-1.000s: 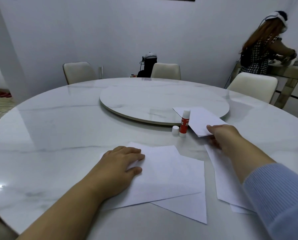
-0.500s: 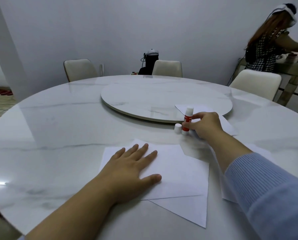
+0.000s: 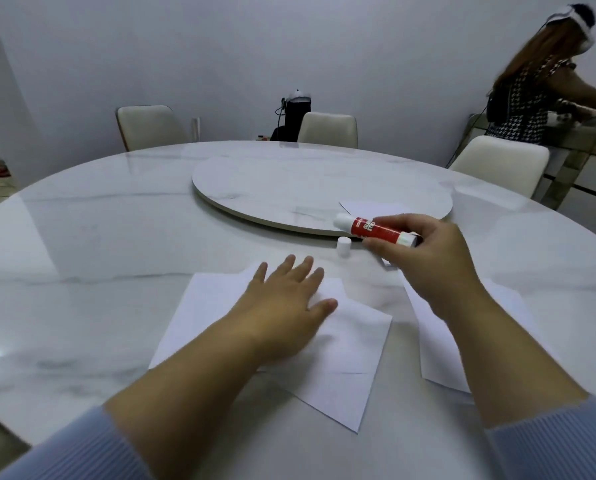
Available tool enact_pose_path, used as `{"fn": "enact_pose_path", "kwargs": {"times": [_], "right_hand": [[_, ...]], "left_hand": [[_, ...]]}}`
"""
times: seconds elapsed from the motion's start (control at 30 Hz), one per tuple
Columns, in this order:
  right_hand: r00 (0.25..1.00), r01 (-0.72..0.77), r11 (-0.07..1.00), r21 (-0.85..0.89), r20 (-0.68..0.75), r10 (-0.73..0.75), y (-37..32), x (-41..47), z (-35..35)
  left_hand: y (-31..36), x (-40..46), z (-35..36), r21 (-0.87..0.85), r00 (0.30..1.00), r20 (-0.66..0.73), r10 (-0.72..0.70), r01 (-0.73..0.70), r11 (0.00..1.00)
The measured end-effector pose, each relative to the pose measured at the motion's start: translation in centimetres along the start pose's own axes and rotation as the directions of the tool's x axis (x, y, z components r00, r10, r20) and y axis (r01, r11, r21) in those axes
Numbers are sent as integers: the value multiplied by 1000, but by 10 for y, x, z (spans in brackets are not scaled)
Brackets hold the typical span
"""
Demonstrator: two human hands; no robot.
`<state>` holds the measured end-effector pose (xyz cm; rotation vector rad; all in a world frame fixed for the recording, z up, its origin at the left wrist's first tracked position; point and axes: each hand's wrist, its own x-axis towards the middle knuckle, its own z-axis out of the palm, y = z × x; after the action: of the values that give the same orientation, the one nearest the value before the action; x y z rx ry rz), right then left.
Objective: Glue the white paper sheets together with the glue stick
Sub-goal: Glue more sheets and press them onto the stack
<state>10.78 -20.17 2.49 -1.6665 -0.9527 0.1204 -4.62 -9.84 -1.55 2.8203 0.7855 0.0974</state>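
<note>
My right hand [image 3: 431, 265] grips the red glue stick [image 3: 369, 227] and holds it sideways above the table, its white uncapped tip pointing left. The stick's white cap [image 3: 344, 246] stands on the table just below it. With fingers spread flat, my left hand [image 3: 286, 306] presses on two overlapping white paper sheets [image 3: 352, 344] in front of me. Another white sheet [image 3: 441, 344] lies under my right forearm. A further sheet [image 3: 369, 206] rests partly on the turntable edge behind the glue stick.
The round marble table [image 3: 99, 244] carries a raised turntable [image 3: 289, 185] at its middle. Three pale chairs [image 3: 327, 129] stand around the far side. A person [image 3: 538, 88] works at a side counter at the far right.
My right hand has taken the glue stick off the table, lifted it and tipped it sideways. My left hand has stayed flat on the sheets.
</note>
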Motion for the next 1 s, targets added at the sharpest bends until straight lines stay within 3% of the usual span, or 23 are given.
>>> {"fn": "enact_pose_path", "kwargs": {"times": [0.07,0.13,0.23,0.4,0.57,0.8,0.93,1.0], "right_hand": [[997,-68,976,205,-13,72,6,-8,4],[994,-105,957,272,3,108,13,-8,9],[994,-99,960,261,64,85,20,-7,17],[984,1,1000,20,177,-4,31,-5,30],[974,44,998,-47,226,-32,27,-5,26],[909,26,999,37,416,-39,14,-23,8],[839,-64,992,108,544,-6,14,-30,5],[857,-129,967,222,515,-3,14,-29,4]], "left_hand": [[4,5,13,30,998,52,-37,35,999],[2,5,21,47,996,67,-57,54,997],[2,4,22,61,996,63,-56,52,997],[2,4,22,71,997,60,-53,48,996],[2,4,22,52,997,57,-54,51,997],[2,4,20,31,997,55,-51,49,998],[3,5,22,28,997,55,-51,49,998],[2,4,21,38,998,47,-45,43,998]]}}
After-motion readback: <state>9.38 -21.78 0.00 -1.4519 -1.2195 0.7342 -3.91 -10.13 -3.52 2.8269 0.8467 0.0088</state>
